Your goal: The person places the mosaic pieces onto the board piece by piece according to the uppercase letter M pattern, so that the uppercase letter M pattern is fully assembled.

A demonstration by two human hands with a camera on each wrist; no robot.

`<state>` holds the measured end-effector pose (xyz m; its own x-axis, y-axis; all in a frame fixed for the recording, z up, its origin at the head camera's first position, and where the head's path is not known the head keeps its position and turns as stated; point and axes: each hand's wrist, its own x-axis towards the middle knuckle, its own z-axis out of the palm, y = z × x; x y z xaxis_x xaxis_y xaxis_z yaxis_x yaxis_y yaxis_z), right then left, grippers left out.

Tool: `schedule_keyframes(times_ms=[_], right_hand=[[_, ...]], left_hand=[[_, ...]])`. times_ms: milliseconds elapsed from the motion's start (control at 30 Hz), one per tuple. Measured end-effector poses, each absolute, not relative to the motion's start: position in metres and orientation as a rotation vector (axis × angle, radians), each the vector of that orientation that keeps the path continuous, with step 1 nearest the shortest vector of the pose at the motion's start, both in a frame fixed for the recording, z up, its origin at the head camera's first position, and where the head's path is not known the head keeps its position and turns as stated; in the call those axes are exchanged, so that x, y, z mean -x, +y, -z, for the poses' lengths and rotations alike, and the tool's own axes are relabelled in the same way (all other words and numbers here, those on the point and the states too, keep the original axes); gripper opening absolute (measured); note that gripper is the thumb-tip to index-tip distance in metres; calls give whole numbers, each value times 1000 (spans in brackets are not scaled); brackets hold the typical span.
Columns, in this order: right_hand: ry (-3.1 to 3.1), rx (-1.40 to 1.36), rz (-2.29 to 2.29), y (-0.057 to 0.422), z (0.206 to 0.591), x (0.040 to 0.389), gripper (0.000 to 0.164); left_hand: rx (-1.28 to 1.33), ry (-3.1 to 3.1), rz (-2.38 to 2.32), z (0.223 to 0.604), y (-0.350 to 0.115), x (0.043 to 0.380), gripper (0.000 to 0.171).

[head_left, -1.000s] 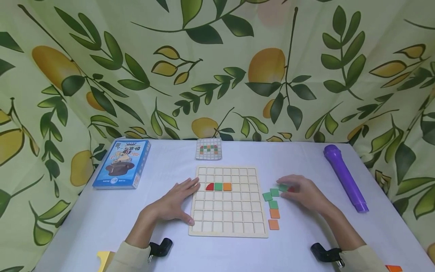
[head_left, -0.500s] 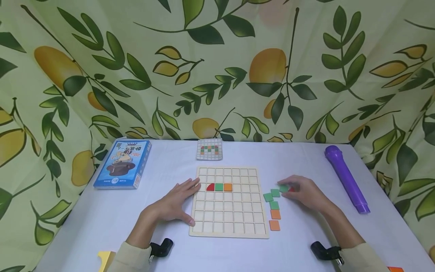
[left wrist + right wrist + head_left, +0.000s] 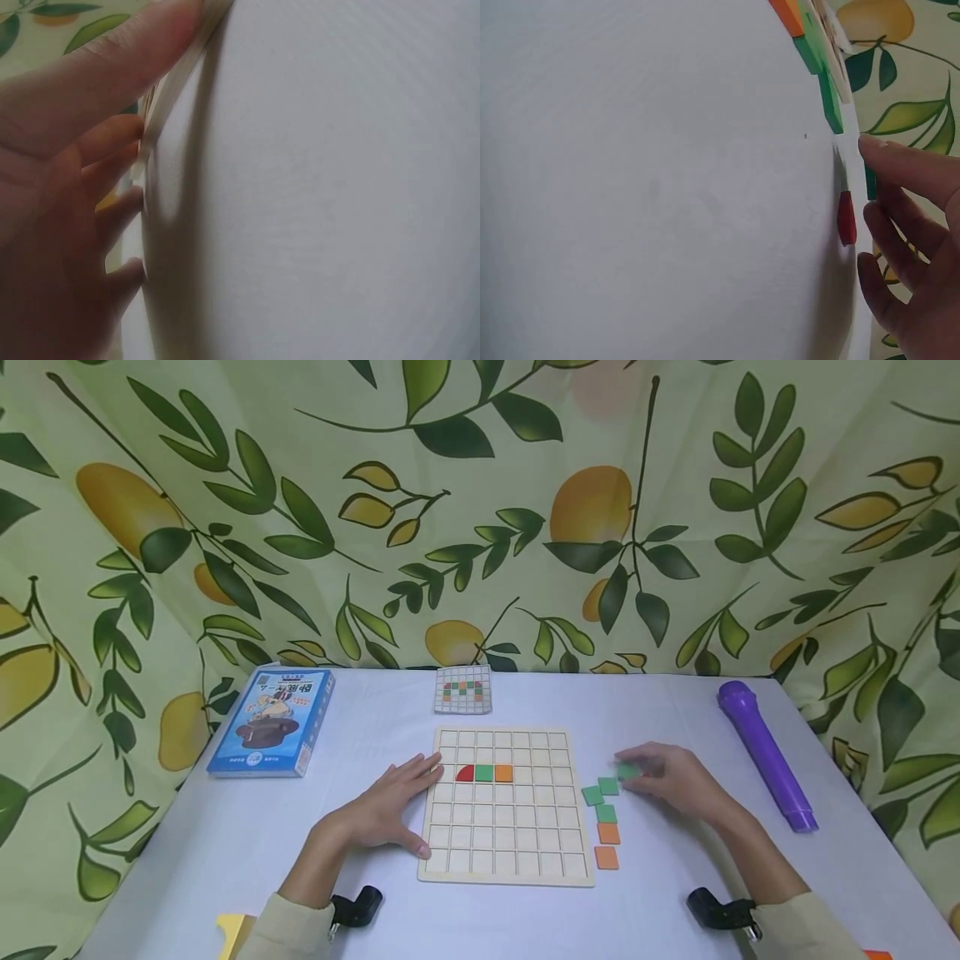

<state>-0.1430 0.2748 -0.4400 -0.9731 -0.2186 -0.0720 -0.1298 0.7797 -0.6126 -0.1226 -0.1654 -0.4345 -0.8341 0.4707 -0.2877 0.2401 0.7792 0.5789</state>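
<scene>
A pale wooden grid board [image 3: 502, 839] lies on the white table. In one of its rows sit a red rounded tile [image 3: 466, 773], a green tile [image 3: 484, 773] and an orange tile [image 3: 503, 773]. My left hand [image 3: 382, 806], fingers spread, rests along the board's left edge, its thumb [image 3: 142, 45] at the near corner. Right of the board, my right hand [image 3: 675, 781] pinches a green square tile [image 3: 627, 771] between thumb and fingers. Under that hand a red tile [image 3: 846, 217] lies on the table in the right wrist view; the hand hides it from the head view.
Loose green tiles [image 3: 592, 796] and orange tiles [image 3: 607, 857] lie beside the board's right edge. A small pattern card [image 3: 462, 690] lies behind the board. A blue box [image 3: 272, 722] stands at the left, a purple microphone-shaped object [image 3: 765, 756] at the right.
The right hand has shifted slightly; its fingers now have the green tile between them, and the red tile beside it has passed out of the head view. The left hand stays put.
</scene>
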Motion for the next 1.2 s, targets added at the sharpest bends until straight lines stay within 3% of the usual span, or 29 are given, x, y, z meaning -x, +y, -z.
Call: schedule_keyframes(times_ms=[567, 1000, 1200], right_hand=[[2828, 332, 1044, 259, 433, 153, 36], [2754, 394, 1065, 221, 438, 161, 31], [2717, 466, 1110, 201, 439, 164, 18]], left_hand=[[-536, 2551, -751, 433, -165, 121, 115], [-530, 2559, -740, 433, -166, 123, 116], [-526, 2565, -738, 433, -166, 123, 117]])
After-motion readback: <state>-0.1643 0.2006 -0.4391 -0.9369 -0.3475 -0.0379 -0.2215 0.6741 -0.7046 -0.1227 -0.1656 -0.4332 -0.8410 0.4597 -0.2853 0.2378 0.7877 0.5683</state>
